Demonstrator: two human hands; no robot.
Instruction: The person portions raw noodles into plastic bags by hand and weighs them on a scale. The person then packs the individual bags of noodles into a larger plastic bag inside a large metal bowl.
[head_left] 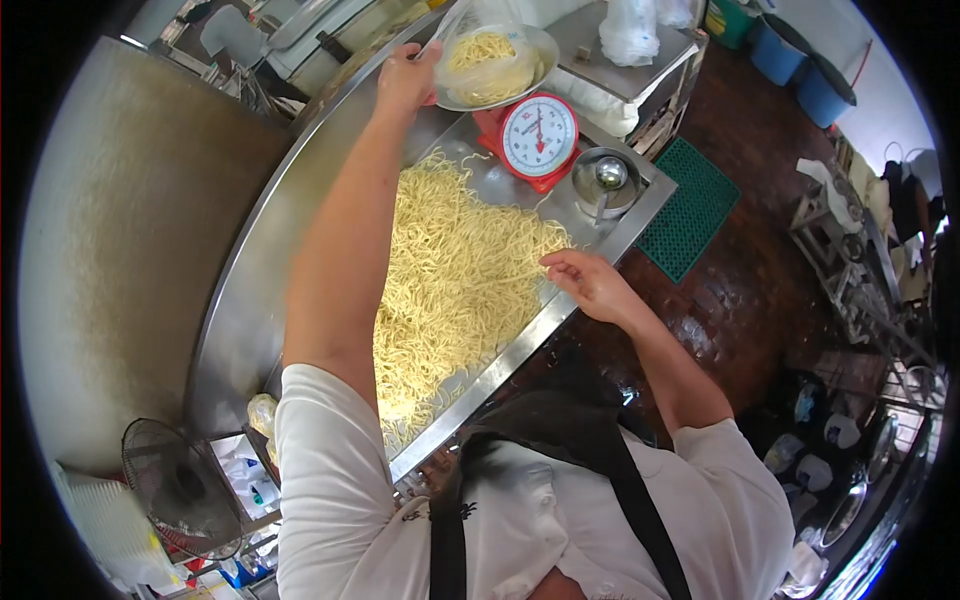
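A large pile of yellow noodles (pixel 455 270) is spread over the steel table (pixel 250 285). My left hand (pixel 408 78) is closed on the edge of a clear plastic bag (pixel 497 42) holding some noodles, which rests in the metal pan of the red scale (pixel 540 137). The scale's dial faces up, beside the top of the pile. My right hand (pixel 585 278) is at the right edge of the pile, fingers partly curled and apart, with nothing visible in it.
A metal bowl (pixel 607 184) with a ladle stands right of the scale. Clear bags (pixel 630 32) lie on a side surface behind. A green mat (pixel 689 208) is on the floor. Another person (pixel 232 38) is at the upper left.
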